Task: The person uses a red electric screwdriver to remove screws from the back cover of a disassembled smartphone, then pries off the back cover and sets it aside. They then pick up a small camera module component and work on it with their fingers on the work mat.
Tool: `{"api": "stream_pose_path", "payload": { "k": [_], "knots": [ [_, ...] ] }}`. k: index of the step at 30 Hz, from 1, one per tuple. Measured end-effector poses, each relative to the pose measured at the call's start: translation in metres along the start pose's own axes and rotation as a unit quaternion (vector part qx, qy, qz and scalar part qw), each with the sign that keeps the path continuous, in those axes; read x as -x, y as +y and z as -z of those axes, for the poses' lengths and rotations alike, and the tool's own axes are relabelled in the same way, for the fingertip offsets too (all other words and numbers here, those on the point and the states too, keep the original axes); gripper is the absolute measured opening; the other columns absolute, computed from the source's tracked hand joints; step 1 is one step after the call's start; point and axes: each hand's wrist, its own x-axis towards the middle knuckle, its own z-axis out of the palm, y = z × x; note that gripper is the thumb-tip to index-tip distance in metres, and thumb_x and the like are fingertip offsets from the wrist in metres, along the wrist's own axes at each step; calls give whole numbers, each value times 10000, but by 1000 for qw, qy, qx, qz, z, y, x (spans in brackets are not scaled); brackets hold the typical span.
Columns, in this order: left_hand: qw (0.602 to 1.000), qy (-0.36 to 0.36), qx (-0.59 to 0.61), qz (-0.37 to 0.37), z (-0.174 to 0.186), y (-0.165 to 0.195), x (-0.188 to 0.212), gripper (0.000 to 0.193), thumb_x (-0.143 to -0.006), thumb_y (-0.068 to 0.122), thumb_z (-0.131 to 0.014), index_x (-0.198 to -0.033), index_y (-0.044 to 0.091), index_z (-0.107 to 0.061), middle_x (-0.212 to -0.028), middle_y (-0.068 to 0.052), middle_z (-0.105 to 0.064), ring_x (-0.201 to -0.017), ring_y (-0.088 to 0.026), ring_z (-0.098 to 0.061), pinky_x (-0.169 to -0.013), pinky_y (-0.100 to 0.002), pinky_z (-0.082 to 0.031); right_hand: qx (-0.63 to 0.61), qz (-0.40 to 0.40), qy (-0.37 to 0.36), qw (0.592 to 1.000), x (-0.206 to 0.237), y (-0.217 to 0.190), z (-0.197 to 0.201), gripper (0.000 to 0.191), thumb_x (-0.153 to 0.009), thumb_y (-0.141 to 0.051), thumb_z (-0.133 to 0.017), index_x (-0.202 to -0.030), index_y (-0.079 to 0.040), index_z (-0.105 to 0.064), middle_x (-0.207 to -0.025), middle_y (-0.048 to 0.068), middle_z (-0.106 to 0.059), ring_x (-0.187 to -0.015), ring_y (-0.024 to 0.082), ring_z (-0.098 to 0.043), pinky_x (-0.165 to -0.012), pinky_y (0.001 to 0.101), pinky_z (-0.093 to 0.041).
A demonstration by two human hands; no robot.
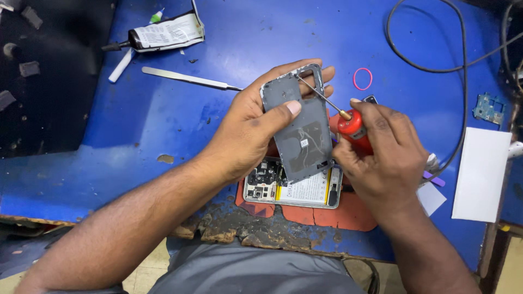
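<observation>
Bench painted blue, worn to brown at front edge. Phone back cover grey. Screwdriver handle red, shaft silver. Mat orange-red, cracked. Rubber band pink. Cable black. Card white. Glue tube white with black nozzle.

1. The phone cover looks like matt grey plastic, smooth on its inner face.
2. The screwdriver has a glossy red plastic handle and a thin, bright metal shaft.
3. The opened phone shows a battery with a paper-like label and a metal rim.
4. The tweezers are polished metal.
5. The table has a blue, scuffed top; its front edge is chipped, rough and flaking.
6. The mat looks like matt, cracked orange rubber.
7. The glue tube is crinkled with a paper-like label.
</observation>
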Motion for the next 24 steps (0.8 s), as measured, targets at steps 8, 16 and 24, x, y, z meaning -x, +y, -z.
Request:
{"api": "stream_pose_path", "payload": {
  "k": [8,16,24],
  "knots": [
    [999,-11,-11,44,-2,-5,3,521,-1061,31,-477,-1567,-27,-367,-1602,-169,-504,-1320,-218,-598,-1141,-379,-527,4,15,-16,1000,0,-4,2,481,-816,-48,-785,-1282,0,-677,-1164,169,-683,-976,305,-674,-848,403,-575],
    [999,-7,0,37,-3,-1,4,525,-1072,31,-468,-1580,-32,-351,-1602,-168,-498,-1291,-203,-636,-1135,-386,-550,19,8,-1,1000,2,-4,4,435,-861,-56,-792,-1276,0,-674,-1141,150,-685,-964,274,-693,-825,360,-587],
    [999,-7,11,42,-3,-1,5,541,-1065,31,-472,-1586,-31,-339,-1599,-166,-494,-1266,-223,-641,-1114,-402,-555,7,1,-11,1000,2,-3,5,460,-847,-58,-799,-1287,5,-681,-1150,157,-692,-961,284,-689,-787,361,-578]
  ]
}}
